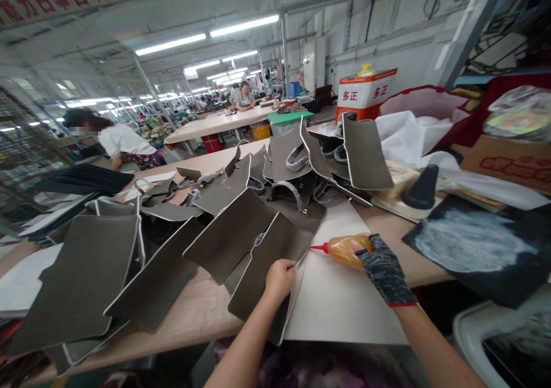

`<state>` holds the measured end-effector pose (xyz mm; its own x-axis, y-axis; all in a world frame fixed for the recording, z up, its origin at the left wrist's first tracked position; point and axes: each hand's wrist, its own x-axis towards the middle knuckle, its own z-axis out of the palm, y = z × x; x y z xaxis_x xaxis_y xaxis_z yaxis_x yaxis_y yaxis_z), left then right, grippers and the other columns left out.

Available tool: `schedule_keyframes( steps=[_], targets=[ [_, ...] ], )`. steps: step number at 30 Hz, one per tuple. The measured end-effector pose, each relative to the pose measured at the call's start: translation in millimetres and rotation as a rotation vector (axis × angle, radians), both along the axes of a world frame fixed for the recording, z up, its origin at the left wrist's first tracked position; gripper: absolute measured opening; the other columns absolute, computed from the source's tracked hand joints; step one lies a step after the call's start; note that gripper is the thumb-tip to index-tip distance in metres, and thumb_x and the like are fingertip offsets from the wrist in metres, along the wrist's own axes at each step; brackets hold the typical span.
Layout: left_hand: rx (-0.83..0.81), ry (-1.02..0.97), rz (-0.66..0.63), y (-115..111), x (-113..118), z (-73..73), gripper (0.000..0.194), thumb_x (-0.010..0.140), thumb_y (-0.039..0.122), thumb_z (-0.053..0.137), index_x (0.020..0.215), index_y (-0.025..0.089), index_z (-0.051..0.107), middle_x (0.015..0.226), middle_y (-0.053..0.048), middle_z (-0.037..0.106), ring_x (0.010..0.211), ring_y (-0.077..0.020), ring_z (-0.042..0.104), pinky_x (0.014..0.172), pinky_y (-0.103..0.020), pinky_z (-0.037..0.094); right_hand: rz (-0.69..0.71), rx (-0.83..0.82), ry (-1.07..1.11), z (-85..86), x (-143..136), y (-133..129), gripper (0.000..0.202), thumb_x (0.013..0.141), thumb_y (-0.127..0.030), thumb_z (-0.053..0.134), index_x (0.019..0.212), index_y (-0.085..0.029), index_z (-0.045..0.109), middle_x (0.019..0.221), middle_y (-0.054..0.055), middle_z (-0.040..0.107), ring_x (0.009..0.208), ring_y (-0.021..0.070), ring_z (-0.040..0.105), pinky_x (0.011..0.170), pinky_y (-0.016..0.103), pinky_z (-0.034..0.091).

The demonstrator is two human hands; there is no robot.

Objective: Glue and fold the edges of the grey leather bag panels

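Across the tan desk (206,302), lit from twelve o'clock by tube lamps (245,26), heaped from eight o'clock to one with grey-brown pieces (99,256). Seems partway along: already fitted, on several, with curved handles (288,190) in crinkled wrapping and small gold-toned hardware; left splayed, flaps unclosed. Cannot tell how many are finished, nor whether any liquid lies on the edge.

At six o'clock, pinching the edge of a smooth, stiff-looking grey panel (267,256), pale-rimmed, with the bare left hand (279,279). At four o'clock, gripping a rounded amber bottle (344,251) in the right hand (383,267), gloved in fingerless marled knit; aiming its tapered red nozzle (318,248) leftward, at or just beside the panel's edge. Beneath, spread with a flat white sheet (340,307); at three o'clock, laid with a black sheet (473,241), smeared chalky white.
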<state>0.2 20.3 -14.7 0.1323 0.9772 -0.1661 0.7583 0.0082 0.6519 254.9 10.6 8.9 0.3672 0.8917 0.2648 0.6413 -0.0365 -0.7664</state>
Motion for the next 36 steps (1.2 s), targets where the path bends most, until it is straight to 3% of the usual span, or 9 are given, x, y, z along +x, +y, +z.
schedule_keyframes(
  steps=[19,36],
  targets=[
    [0.018,0.009,0.024,-1,0,-1.5,0.031,0.077,0.017,0.047,0.097,0.018,0.07,0.099,-0.005,0.07,0.097,-0.0178,0.061,0.082,-0.024,0.044,0.075,-0.007,0.059,-1.3,-5,-13,0.036,0.075,-0.05,0.045,0.091,-0.019,0.054,0.082,0.008,0.062,0.077,0.0239,0.059,0.074,0.036,0.048],
    [0.022,0.019,-0.003,-7,1,10.1,0.03,0.078,0.017,0.048,0.099,0.019,0.07,0.097,-0.004,0.07,0.093,-0.0168,0.061,0.082,-0.023,0.044,0.158,-0.1,0.163,3.6,-19,-43,0.035,0.07,-0.051,0.05,0.085,-0.02,0.056,0.079,0.008,0.065,0.076,0.0256,0.062,0.074,0.039,0.05]
  ],
)
